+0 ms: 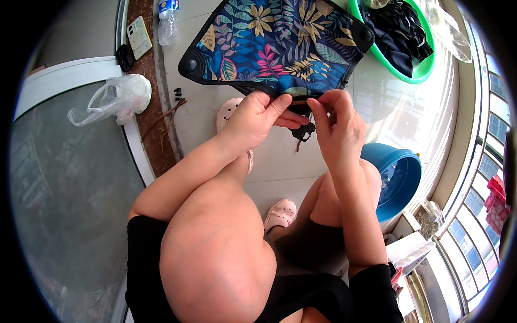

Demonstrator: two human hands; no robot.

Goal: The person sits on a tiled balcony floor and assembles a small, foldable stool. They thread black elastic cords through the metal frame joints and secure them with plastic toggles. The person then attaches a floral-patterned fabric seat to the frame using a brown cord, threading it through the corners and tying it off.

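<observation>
Our left hand [253, 119] and right hand [340, 128] pinch the near edge of the wide, dark blue, leaf-printed cloth [269, 51] above the pale, shiny tile floor [285, 177], and it could slip if we grip too little of it.

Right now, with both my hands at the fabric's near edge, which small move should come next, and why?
Perhaps steady the leaf-print fabric with your left hand and feel along its near edge with your right hand: both hands are at that edge, and they hide part of it.
</observation>
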